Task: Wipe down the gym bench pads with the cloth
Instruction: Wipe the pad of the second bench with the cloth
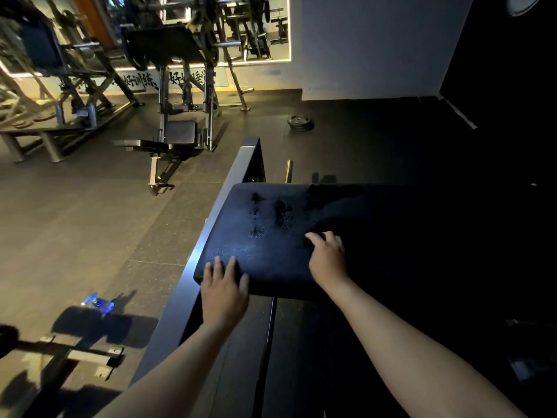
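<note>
A black bench pad (pixel 265 224) lies in front of me, with wet droplets and dark streaks on its top. My left hand (pixel 224 289) rests on the pad's near left corner, fingers straight and spread. My right hand (pixel 327 254) is further right on the pad, fingers curled over a dark cloth (pixel 313 235) that barely stands out from the pad. The right half of the pad is lost in deep shadow.
A metal frame beam (pixel 223 191) runs along the pad's left side. A blue spray bottle (pixel 98 303) lies on the rubber floor at left. A weight plate (pixel 300 123) lies on the floor behind. Other machines and a bench (pixel 177 137) stand at the back left.
</note>
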Demonstrator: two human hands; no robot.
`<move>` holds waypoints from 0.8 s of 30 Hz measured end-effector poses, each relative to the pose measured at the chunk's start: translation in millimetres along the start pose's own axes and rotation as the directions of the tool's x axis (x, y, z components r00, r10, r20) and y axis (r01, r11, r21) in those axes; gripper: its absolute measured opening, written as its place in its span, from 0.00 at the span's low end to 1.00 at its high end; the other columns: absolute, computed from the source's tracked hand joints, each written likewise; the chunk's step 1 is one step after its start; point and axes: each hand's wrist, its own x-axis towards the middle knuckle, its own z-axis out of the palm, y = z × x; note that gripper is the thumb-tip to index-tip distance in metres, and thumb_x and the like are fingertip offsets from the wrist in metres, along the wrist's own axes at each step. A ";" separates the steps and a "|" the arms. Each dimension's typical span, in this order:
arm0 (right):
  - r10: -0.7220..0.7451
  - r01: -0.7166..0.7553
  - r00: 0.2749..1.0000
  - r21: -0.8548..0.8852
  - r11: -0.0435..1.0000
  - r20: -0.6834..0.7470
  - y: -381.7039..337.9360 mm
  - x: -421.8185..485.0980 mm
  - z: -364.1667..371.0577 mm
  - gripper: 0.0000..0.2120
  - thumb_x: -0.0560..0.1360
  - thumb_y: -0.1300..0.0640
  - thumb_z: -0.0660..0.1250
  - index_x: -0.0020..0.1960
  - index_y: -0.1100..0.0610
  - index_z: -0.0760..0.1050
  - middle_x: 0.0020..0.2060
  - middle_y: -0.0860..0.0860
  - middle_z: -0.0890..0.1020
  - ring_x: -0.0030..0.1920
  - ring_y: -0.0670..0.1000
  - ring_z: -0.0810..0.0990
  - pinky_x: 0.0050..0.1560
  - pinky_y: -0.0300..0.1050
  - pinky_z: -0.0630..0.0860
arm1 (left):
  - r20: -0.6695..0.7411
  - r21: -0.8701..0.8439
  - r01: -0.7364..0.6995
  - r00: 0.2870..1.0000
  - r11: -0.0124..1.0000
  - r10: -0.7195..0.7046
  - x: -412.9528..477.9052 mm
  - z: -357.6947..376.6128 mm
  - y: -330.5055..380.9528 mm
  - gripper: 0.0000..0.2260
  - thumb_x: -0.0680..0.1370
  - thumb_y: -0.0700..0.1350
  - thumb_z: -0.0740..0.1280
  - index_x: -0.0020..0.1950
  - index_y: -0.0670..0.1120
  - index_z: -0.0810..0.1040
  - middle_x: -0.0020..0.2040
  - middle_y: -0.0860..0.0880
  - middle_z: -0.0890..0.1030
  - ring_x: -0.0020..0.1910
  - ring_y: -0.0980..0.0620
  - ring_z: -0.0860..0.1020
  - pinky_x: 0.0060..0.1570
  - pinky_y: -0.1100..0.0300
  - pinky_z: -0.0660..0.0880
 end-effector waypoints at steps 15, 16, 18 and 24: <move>-0.566 0.560 0.742 0.133 0.818 0.358 -68.7 149.4 94.9 0.18 0.79 0.56 0.57 0.66 0.45 0.73 0.58 0.54 0.73 0.58 0.59 0.71 0.57 0.51 0.72 | -0.049 -0.069 0.387 0.919 0.919 -0.391 42.2 -16.8 12.7 0.28 0.81 0.54 0.59 0.81 0.51 0.59 0.79 0.50 0.62 0.75 0.43 0.58 0.74 0.46 0.56; -0.499 0.488 0.790 0.128 0.863 0.357 -67.6 169.3 99.6 0.18 0.79 0.56 0.56 0.66 0.45 0.73 0.59 0.54 0.72 0.59 0.60 0.71 0.58 0.52 0.71 | -0.057 -0.082 0.411 0.908 0.908 -0.416 43.5 -17.7 12.7 0.27 0.81 0.54 0.59 0.80 0.52 0.60 0.79 0.50 0.63 0.75 0.43 0.59 0.74 0.46 0.57; -0.379 0.369 0.862 0.096 0.924 0.337 -63.1 191.0 104.0 0.19 0.78 0.59 0.56 0.66 0.46 0.73 0.60 0.55 0.71 0.61 0.60 0.69 0.58 0.53 0.70 | -0.060 -0.109 0.441 0.892 0.891 -0.449 47.7 -19.8 13.9 0.25 0.80 0.53 0.60 0.78 0.52 0.63 0.76 0.49 0.68 0.72 0.43 0.61 0.72 0.46 0.59; -0.608 0.569 0.650 0.237 0.787 0.456 -107.1 141.6 117.1 0.17 0.79 0.52 0.56 0.66 0.45 0.72 0.61 0.53 0.72 0.61 0.58 0.71 0.58 0.54 0.73 | -0.003 -0.226 0.515 0.848 0.827 -0.530 64.6 -19.7 13.3 0.21 0.81 0.49 0.58 0.74 0.51 0.66 0.72 0.46 0.72 0.67 0.43 0.63 0.66 0.50 0.59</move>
